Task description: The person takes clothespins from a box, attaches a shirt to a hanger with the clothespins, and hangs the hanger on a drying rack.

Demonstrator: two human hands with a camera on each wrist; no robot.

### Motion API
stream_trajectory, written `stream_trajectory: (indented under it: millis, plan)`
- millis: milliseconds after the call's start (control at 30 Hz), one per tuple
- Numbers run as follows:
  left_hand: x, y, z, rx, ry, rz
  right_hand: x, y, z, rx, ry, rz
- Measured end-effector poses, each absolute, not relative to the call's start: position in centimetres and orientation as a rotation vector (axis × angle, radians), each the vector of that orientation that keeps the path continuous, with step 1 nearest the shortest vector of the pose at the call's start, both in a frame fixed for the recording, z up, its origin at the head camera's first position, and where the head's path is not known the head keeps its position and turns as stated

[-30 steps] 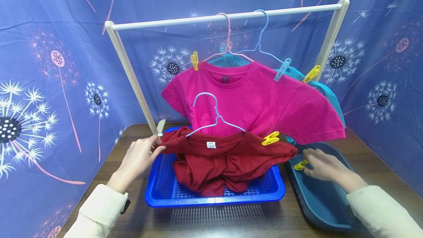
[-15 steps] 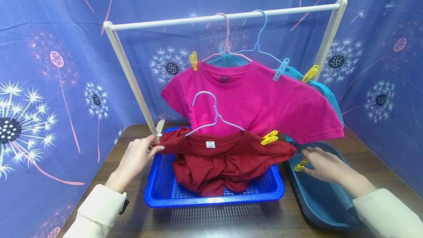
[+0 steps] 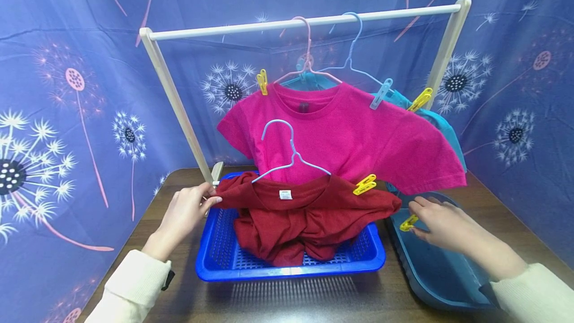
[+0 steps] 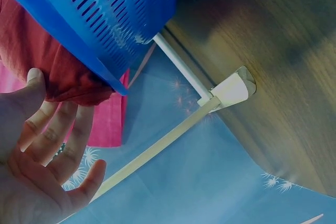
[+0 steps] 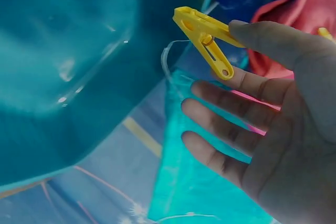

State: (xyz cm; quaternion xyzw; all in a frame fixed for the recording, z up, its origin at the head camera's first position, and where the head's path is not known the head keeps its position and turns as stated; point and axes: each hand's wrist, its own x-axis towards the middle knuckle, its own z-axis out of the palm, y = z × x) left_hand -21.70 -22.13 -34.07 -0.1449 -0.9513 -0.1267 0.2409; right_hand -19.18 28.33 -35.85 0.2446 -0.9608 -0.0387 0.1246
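Observation:
My left hand pinches the sleeve end of a dark red T-shirt, thumb in front and fingers behind. In the left wrist view the red cloth lies between thumb and fingertips. A light blue wire hanger sits inside the shirt's neck, its hook standing up. One yellow clothespin is clipped on the shirt's right shoulder. Over the dark blue tray, my right hand pinches another yellow clothespin by its handles between thumb and forefinger; the other fingers are spread.
The shirt lies over a blue plastic basket. Behind stands a wooden rack holding a pink T-shirt and a turquoise garment on hangers, with several clothespins. A patterned blue cloth encloses the wooden table.
The right hand has risen slightly at the tray with the yellow clothespin, and its forearm has swung right. The hanger hook has tipped up a little. The left hand keeps its hold.

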Motion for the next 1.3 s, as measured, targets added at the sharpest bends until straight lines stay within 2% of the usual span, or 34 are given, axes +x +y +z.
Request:
stream_trajectory:
  millis: [800, 1300]
  plan:
    - [-21.6, -22.2, -34.2, -0.384, -2.6, -0.362, -16.2, 23.9, -30.6, 0.965, -2.368, -0.186]
    - [-21.6, -22.1, -34.4, -0.387, -2.583, -0.364, -16.6, 18.5, -29.2, 1.053, -2.454, -0.104]
